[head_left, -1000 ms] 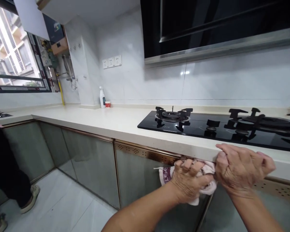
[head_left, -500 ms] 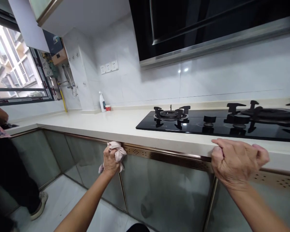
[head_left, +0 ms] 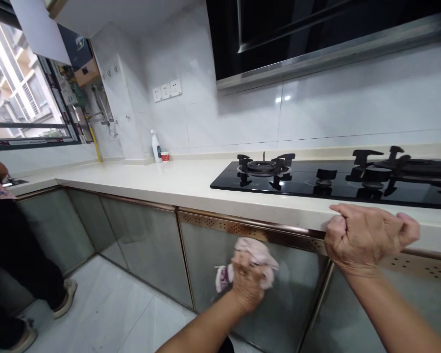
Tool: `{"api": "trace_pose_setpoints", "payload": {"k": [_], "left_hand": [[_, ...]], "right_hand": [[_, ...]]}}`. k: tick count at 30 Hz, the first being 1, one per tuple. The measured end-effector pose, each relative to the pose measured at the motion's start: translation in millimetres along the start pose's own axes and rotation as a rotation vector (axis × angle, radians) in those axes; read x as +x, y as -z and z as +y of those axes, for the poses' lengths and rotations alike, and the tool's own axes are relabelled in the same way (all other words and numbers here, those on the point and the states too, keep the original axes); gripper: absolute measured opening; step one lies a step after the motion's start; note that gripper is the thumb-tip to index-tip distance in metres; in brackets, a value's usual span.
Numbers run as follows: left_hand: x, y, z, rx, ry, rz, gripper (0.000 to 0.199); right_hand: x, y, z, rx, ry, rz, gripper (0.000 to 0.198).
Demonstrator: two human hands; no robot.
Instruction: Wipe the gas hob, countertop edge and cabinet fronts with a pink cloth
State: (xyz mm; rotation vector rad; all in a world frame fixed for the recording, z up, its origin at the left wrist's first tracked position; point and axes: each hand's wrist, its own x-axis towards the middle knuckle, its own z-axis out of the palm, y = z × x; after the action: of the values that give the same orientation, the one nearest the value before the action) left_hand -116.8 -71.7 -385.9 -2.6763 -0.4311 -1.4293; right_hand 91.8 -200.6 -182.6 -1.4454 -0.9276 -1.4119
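Note:
A crumpled pale pink cloth (head_left: 255, 251) is bunched in my left hand (head_left: 248, 282), which presses it against a greenish glass cabinet door (head_left: 286, 294) below the counter. Motion smears the fingers a little, but they are curled over the cloth. My right hand (head_left: 369, 240) grips the front edge of the white countertop (head_left: 191, 185), fingers folded over it, just in front of the black gas hob (head_left: 297, 184). Above the door runs a bronze-coloured perforated strip (head_left: 224, 225).
A white bottle (head_left: 156, 147) and a small red-and-white cup (head_left: 165, 156) stand by the wall. A black range hood (head_left: 316, 39) overhangs the hob. Another person (head_left: 14, 245) in dark trousers stands at the left, near a sink (head_left: 14, 183).
My left hand has moved right and down with the cloth, from the bronze rail onto the glass door. My right hand keeps its grip on the counter edge. The view has shifted slightly.

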Motion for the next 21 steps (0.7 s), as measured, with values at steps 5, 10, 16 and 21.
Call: {"api": "trace_pose_setpoints", "payload": {"k": [5, 10, 16, 21], "left_hand": [[10, -24, 26, 0.032, -0.342, -0.042, 0.028], [10, 49, -40, 0.129, -0.084, 0.084, 0.053], [-17, 123, -143, 0.268, 0.296, 0.309, 0.052], [-49, 97, -151, 0.161, 0.73, 0.452, 0.058]], "right_hand": [[2, 6, 5, -0.02, 0.112, 0.014, 0.027], [5, 4, 11, -0.038, 0.178, 0.086, 0.027], [5, -3, 10, -0.005, 0.138, 0.184, 0.028], [5, -10, 17, -0.016, 0.099, 0.23, 0.028]]}}
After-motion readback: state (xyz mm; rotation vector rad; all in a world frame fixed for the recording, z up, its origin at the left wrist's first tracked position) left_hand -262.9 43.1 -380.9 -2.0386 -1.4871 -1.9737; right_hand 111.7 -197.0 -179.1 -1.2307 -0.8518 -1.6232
